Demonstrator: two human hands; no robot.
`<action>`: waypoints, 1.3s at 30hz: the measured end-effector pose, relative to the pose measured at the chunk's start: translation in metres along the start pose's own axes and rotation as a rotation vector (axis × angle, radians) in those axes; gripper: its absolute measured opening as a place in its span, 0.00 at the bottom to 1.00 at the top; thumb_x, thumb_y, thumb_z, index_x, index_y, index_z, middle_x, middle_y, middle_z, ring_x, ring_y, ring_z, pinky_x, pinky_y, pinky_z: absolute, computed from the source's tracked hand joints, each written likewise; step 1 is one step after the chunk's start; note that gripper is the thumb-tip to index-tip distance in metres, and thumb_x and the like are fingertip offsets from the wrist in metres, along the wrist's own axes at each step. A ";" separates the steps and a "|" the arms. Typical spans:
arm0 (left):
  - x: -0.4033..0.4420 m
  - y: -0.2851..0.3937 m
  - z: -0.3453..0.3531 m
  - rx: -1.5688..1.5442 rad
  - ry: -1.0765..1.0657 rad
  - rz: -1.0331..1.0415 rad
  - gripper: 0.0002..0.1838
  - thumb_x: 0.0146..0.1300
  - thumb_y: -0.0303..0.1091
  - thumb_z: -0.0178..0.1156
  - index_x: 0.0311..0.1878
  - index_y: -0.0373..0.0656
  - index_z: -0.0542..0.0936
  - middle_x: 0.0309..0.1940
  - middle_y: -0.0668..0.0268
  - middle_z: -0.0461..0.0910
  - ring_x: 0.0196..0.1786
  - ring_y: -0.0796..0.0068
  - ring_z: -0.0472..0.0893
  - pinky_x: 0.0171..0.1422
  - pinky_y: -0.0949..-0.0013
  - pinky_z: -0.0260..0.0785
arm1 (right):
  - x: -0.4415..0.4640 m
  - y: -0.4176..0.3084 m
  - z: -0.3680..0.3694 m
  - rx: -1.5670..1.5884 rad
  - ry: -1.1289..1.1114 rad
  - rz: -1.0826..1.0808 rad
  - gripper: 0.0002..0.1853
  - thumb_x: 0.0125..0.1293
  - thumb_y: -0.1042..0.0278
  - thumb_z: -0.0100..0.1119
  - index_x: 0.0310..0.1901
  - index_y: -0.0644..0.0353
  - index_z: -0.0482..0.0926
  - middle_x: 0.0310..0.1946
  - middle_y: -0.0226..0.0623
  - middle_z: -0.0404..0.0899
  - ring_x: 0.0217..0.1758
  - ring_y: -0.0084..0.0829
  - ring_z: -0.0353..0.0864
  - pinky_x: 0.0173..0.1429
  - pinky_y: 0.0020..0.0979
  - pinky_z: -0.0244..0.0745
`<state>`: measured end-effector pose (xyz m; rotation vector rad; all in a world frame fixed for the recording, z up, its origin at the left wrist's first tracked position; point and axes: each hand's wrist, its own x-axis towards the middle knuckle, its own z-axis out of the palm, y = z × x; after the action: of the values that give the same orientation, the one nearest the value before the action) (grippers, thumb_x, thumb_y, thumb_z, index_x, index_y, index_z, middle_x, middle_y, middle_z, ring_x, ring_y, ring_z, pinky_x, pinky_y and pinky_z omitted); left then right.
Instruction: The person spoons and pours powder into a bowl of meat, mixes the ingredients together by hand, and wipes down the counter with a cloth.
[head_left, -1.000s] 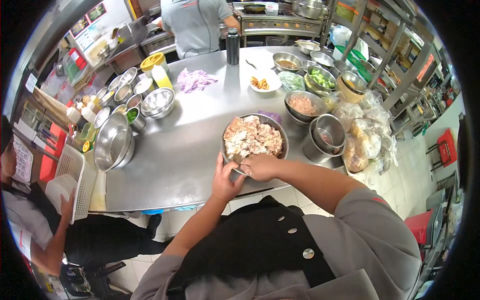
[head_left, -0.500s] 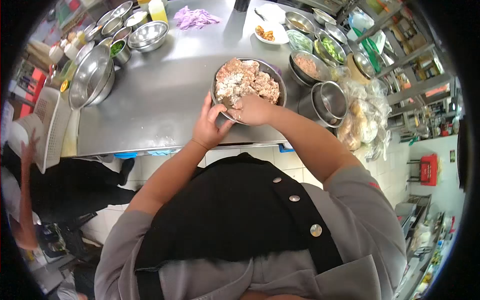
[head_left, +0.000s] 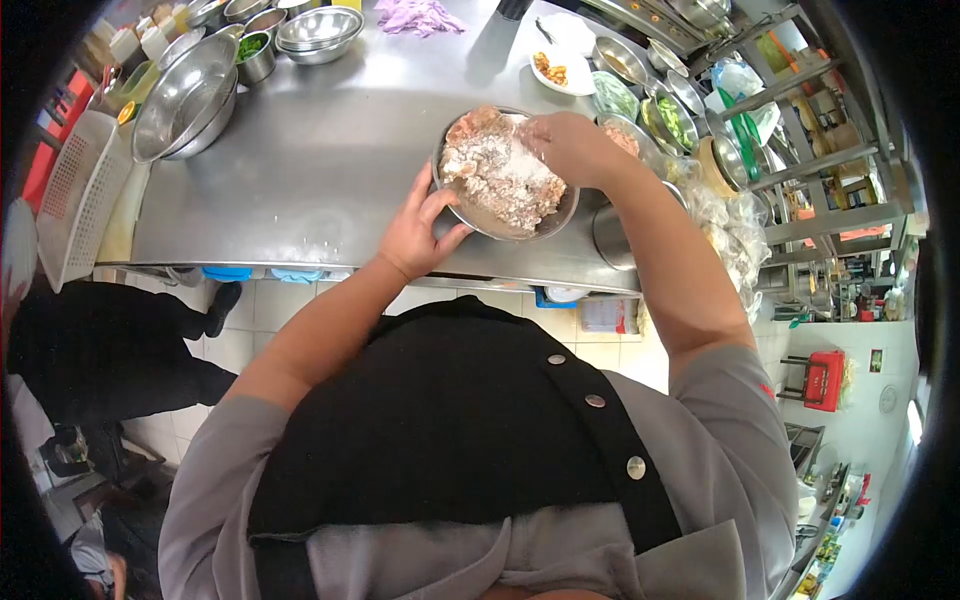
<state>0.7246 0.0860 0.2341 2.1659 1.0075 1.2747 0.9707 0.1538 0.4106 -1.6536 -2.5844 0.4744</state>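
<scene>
A steel mixing bowl [head_left: 500, 232] near the table's front edge holds minced meat [head_left: 490, 165] dusted with white powder. My left hand [head_left: 418, 228] grips the bowl's near-left rim, thumb and fingers on its outer side and edge. Over the bowl's far-right side is my right hand [head_left: 568, 146], its fingers curled down against the floury meat. The fingertips are partly hidden.
Bowls of food, including greens [head_left: 670, 122], and a white plate [head_left: 580, 84] stand at the back right. A steel pot [head_left: 612, 240] is beside the mixing bowl. On the left are a colander [head_left: 185, 100] and a white basket [head_left: 85, 190]. Another person stands at far left.
My right hand has moved from the bowl's near side to its far-right side. The meat lies differently, with more white powder showing on top. My left hand stays on the rim.
</scene>
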 end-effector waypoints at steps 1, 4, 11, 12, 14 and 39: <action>0.000 0.000 0.000 0.006 0.007 0.001 0.25 0.58 0.39 0.76 0.55 0.49 0.75 0.77 0.35 0.57 0.74 0.32 0.67 0.72 0.50 0.70 | -0.004 -0.004 0.002 0.012 -0.075 -0.035 0.19 0.77 0.57 0.52 0.55 0.63 0.83 0.52 0.54 0.84 0.55 0.54 0.82 0.62 0.46 0.76; 0.000 -0.001 0.001 0.018 0.016 -0.010 0.24 0.59 0.43 0.75 0.54 0.51 0.76 0.78 0.40 0.56 0.72 0.34 0.70 0.70 0.49 0.71 | -0.011 -0.018 0.019 0.012 -0.301 -0.071 0.18 0.77 0.61 0.51 0.58 0.64 0.82 0.55 0.54 0.83 0.57 0.54 0.81 0.64 0.46 0.75; 0.002 0.000 -0.001 0.013 -0.012 -0.011 0.25 0.58 0.39 0.76 0.55 0.50 0.74 0.77 0.35 0.57 0.74 0.32 0.67 0.71 0.49 0.70 | 0.003 -0.014 0.104 0.126 -0.293 -0.179 0.15 0.70 0.64 0.54 0.50 0.66 0.82 0.49 0.58 0.84 0.54 0.56 0.83 0.60 0.50 0.75; 0.001 0.000 -0.001 0.004 -0.020 -0.009 0.26 0.58 0.37 0.76 0.56 0.49 0.74 0.76 0.34 0.58 0.75 0.31 0.66 0.72 0.50 0.69 | 0.004 -0.010 0.118 0.171 -0.164 -0.231 0.15 0.69 0.64 0.54 0.47 0.66 0.84 0.47 0.58 0.85 0.51 0.56 0.84 0.59 0.51 0.77; 0.001 -0.004 0.002 0.026 0.000 -0.009 0.26 0.57 0.42 0.76 0.55 0.53 0.74 0.78 0.38 0.57 0.72 0.33 0.69 0.70 0.48 0.72 | 0.006 -0.013 0.125 0.117 -0.084 -0.254 0.15 0.69 0.64 0.54 0.46 0.67 0.84 0.45 0.58 0.84 0.51 0.56 0.84 0.58 0.52 0.76; 0.000 -0.005 0.004 0.078 -0.036 -0.031 0.26 0.56 0.46 0.77 0.54 0.56 0.75 0.79 0.44 0.56 0.69 0.35 0.74 0.69 0.46 0.72 | -0.022 -0.020 0.117 0.199 -0.279 -0.052 0.25 0.80 0.51 0.41 0.44 0.63 0.83 0.45 0.56 0.83 0.51 0.55 0.81 0.61 0.51 0.73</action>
<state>0.7257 0.0893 0.2284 2.2142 1.0890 1.1970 0.9402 0.0990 0.3079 -1.5475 -2.6482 0.9881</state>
